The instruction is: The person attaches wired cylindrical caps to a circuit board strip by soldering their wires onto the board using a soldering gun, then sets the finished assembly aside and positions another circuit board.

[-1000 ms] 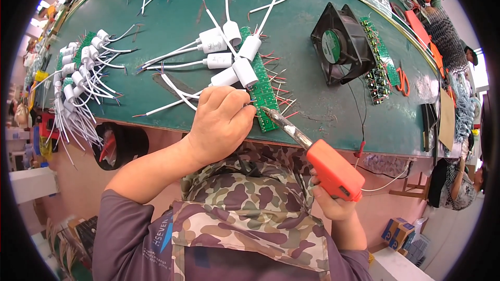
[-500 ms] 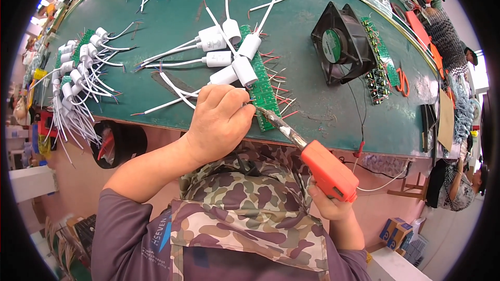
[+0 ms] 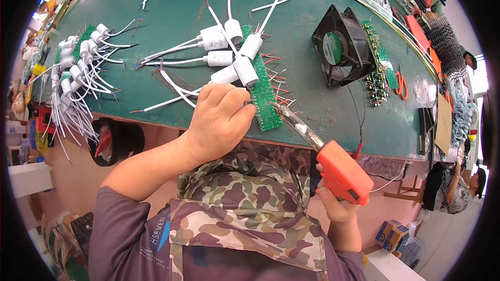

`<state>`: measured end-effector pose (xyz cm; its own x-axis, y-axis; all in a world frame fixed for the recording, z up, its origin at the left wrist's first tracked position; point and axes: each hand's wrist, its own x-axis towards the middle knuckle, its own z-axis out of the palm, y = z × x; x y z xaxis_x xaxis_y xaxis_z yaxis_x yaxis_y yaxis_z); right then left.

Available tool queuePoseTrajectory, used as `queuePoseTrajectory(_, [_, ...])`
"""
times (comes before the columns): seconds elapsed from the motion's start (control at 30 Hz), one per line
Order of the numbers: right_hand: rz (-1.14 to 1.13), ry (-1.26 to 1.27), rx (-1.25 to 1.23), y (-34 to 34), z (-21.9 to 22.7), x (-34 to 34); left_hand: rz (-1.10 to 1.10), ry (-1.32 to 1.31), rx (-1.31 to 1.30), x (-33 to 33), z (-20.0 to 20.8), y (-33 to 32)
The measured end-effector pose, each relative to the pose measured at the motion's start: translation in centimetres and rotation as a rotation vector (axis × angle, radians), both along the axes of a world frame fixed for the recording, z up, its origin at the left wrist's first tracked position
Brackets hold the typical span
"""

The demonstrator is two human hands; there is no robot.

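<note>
My right hand is wrapped around the handle of an orange-red soldering gun. Its metal tip reaches the right edge of a long green circuit board near the table's front edge. Beside the board's left edge, my left hand is closed in a pinch; what lies between its fingertips is too small to make out. White cylindrical housings with white cables lie just above that hand, some overlapping the board. Thin red and white wires stick out along the board's right side.
A black fan stands on the green table, with populated circuit boards and orange scissors to its right. Cabled white housings are piled at the left. A black bin is below the table edge. Other people sit at far right.
The soldering gun and my right hand have shifted right, and its tip has moved away from my left fingertips across the board. My left hand stays nearly in place.
</note>
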<state>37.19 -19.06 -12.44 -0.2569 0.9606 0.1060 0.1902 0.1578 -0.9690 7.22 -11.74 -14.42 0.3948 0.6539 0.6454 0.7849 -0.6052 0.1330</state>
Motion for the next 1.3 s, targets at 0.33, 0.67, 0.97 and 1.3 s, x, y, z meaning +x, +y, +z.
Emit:
queuePoseTrajectory(0.33, [0.023,0.059,0.002,0.3,-0.1,-0.3,-0.017,-0.030,-0.024,0.1,0.1,0.0])
queuePoseTrajectory(0.67, [0.019,0.091,0.009,0.3,0.0,-0.5,-0.014,-0.030,-0.030,0.1,0.3,0.0])
queuePoseTrajectory(0.97, [0.011,0.109,0.058,0.3,-0.4,-0.2,-0.047,-0.053,-0.057,-0.3,0.3,0.1])
queuePoseTrajectory(1.3, [0.017,0.098,0.059,0.2,-0.6,-0.3,-0.104,-0.019,-0.078,-0.6,0.9,0.1])
